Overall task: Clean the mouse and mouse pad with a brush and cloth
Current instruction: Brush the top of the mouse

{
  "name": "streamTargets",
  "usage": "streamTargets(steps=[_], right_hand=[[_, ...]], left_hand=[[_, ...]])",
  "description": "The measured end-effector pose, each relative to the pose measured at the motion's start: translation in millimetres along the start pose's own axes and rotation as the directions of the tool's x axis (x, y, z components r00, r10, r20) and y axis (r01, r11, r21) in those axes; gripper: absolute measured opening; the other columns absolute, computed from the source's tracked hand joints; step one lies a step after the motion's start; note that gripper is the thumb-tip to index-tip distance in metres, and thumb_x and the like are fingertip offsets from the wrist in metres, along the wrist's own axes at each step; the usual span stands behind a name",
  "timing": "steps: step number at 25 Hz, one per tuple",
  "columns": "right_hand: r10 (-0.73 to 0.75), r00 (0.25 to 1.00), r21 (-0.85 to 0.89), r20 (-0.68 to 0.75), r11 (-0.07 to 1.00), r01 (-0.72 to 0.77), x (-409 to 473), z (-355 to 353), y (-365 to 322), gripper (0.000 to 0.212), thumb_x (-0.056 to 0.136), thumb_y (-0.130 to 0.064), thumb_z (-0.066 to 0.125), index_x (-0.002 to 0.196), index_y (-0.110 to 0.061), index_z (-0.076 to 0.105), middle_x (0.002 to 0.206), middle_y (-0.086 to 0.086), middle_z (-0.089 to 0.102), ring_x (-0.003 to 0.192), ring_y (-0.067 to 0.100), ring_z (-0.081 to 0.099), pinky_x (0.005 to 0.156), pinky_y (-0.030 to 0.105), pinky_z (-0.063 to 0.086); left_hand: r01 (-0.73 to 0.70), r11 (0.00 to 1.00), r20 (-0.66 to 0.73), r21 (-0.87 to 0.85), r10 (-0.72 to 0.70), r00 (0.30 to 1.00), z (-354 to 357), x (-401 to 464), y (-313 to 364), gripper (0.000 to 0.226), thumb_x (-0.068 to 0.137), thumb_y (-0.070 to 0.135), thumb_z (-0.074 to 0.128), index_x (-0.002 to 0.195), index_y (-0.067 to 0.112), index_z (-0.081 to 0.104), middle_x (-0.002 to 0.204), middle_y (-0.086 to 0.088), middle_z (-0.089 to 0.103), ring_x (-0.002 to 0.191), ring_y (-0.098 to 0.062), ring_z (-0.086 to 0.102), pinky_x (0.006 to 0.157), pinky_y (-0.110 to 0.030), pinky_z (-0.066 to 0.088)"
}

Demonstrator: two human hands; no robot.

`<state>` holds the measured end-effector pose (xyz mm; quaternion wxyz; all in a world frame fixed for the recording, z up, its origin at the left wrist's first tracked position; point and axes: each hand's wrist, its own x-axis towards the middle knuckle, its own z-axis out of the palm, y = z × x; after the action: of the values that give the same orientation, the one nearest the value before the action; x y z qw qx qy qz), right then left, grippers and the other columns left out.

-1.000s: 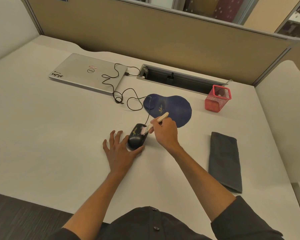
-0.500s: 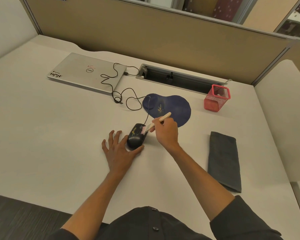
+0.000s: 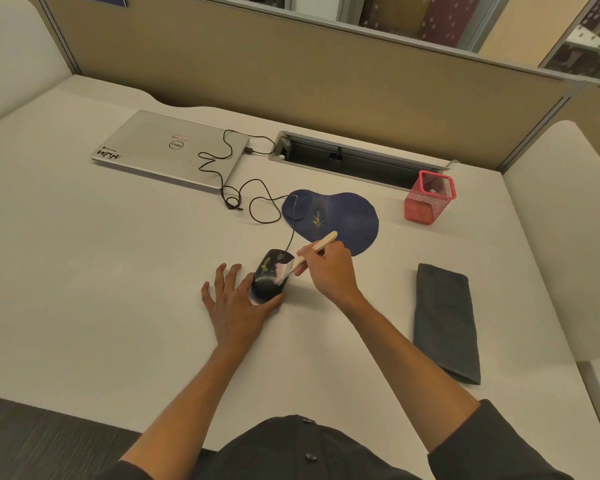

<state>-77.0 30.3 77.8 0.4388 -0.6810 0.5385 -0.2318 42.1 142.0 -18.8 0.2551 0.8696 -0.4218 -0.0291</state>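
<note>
On the white surface (image 3: 84,271), 1 folded grey cloth (image 3: 445,323) lies right. The left hand (image 3: 238,304) lies flat, steadying 1 black wired mouse (image 3: 269,275); the right hand's (image 3: 331,268) grip holds 1 pink-bristled brush (image 3: 303,258) on it. Beyond: 1 blue mouse pad (image 3: 340,213), 1 red mesh cup (image 3: 428,197), contents unclear.

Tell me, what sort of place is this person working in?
Most likely an office cubicle. A tan partition wall backs the white desk, which has a cable slot set into it. A closed laptop and a red mesh pen holder sit on the desk.
</note>
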Motion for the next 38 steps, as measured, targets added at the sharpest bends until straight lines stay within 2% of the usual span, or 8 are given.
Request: streamTargets(steps=[6, 12, 17, 21, 25, 30, 34, 38], right_hand=[[0.038, 0.993, -0.041, -0.108, 0.998, -0.043, 40.0, 0.2, -5.3, 0.021, 0.094, -0.02, 0.057, 0.09, -0.004, 0.07, 0.065, -0.001, 0.069, 0.063, 0.009, 0.063, 0.056, 0.018, 0.046], [0.013, 0.983, -0.087, -0.183, 0.996, -0.029, 53.8, 12.3, 1.5, 0.028, 0.096, -0.032, 0.056, 0.101, -0.008, 0.068, 0.087, 0.002, 0.071, 0.073, 0.014, 0.063, 0.056, 0.013, 0.044], [-0.158, 0.985, -0.001, -0.062, 0.987, 0.158, 38.3, 6.3, 10.6, 0.021, 0.096, -0.031, 0.056, 0.098, -0.017, 0.072, 0.081, -0.006, 0.072, 0.076, 0.007, 0.064, 0.066, 0.011, 0.046], [-0.261, 0.964, -0.136, 0.057, 0.954, 0.267, 40.5, -5.5, 22.6, 0.021, 0.096, -0.032, 0.055, 0.098, -0.021, 0.073, 0.08, -0.009, 0.071, 0.079, 0.011, 0.065, 0.071, 0.025, 0.054], [-0.239, 0.969, -0.264, 0.067, 0.932, 0.249, 49.7, -17.3, 28.7, 0.025, 0.095, -0.036, 0.053, 0.095, -0.019, 0.072, 0.08, -0.003, 0.07, 0.075, 0.015, 0.066, 0.071, 0.032, 0.058], [-0.281, 0.958, -0.129, 0.061, 0.949, 0.287, 45.3, -4.2, 11.5, 0.019, 0.095, -0.032, 0.056, 0.104, -0.022, 0.07, 0.083, -0.01, 0.07, 0.08, 0.01, 0.065, 0.073, 0.017, 0.051], [-0.258, 0.964, -0.197, 0.057, 0.944, 0.264, 48.4, 3.7, 15.4, 0.021, 0.095, -0.032, 0.056, 0.105, -0.019, 0.07, 0.09, -0.004, 0.072, 0.084, 0.013, 0.066, 0.075, 0.022, 0.053], [-0.164, 0.986, -0.243, -0.012, 0.957, 0.156, 58.7, -3.4, 23.5, 0.024, 0.094, -0.034, 0.056, 0.096, -0.016, 0.071, 0.083, -0.001, 0.071, 0.077, 0.017, 0.067, 0.071, 0.03, 0.059]], left_hand=[[0.005, 1.0, 0.01, 0.001, -0.005, 1.0, -0.8, 0.2, 0.5, 0.08, 0.064, 0.083, 0.047, 0.118, 0.026, 0.066, 0.145, -0.001, 0.045, 0.144, -0.02, 0.016, 0.115, -0.049, 0.005], [0.003, 1.0, 0.016, 0.006, -0.003, 1.0, -0.3, 0.4, 0.6, 0.088, 0.063, 0.087, 0.037, 0.121, 0.026, 0.065, 0.146, -0.001, 0.044, 0.144, -0.02, 0.015, 0.115, -0.049, 0.003], [-0.001, 1.0, -0.011, -0.014, 0.001, 1.0, 0.0, 0.1, 1.2, 0.083, 0.063, 0.085, 0.04, 0.115, 0.025, 0.067, 0.143, -0.001, 0.047, 0.143, -0.02, 0.018, 0.114, -0.048, 0.006], [-0.006, 1.0, -0.026, -0.008, 0.005, 1.0, 0.9, -0.1, 0.9, 0.08, 0.064, 0.084, 0.044, 0.113, 0.025, 0.068, 0.141, -0.001, 0.048, 0.143, -0.021, 0.02, 0.114, -0.05, 0.009], [-0.007, 1.0, -0.024, -0.005, 0.006, 1.0, 0.3, -0.6, 1.2, 0.079, 0.064, 0.083, 0.045, 0.113, 0.026, 0.067, 0.142, -0.001, 0.048, 0.143, -0.02, 0.019, 0.114, -0.051, 0.009], [-0.011, 1.0, -0.012, 0.007, 0.011, 1.0, 0.1, -1.5, 1.4, 0.086, 0.064, 0.085, 0.039, 0.118, 0.023, 0.066, 0.143, -0.003, 0.046, 0.143, -0.022, 0.019, 0.114, -0.05, 0.006], [-0.001, 1.0, -0.004, 0.008, 0.001, 1.0, -0.7, -0.7, 3.3, 0.084, 0.064, 0.084, 0.043, 0.118, 0.024, 0.066, 0.144, -0.002, 0.046, 0.143, -0.021, 0.018, 0.115, -0.05, 0.005], [0.0, 1.0, 0.0, 0.007, 0.0, 1.0, -0.9, -1.3, 2.3, 0.081, 0.065, 0.083, 0.045, 0.118, 0.025, 0.065, 0.144, -0.002, 0.045, 0.144, -0.021, 0.017, 0.115, -0.049, 0.005]])
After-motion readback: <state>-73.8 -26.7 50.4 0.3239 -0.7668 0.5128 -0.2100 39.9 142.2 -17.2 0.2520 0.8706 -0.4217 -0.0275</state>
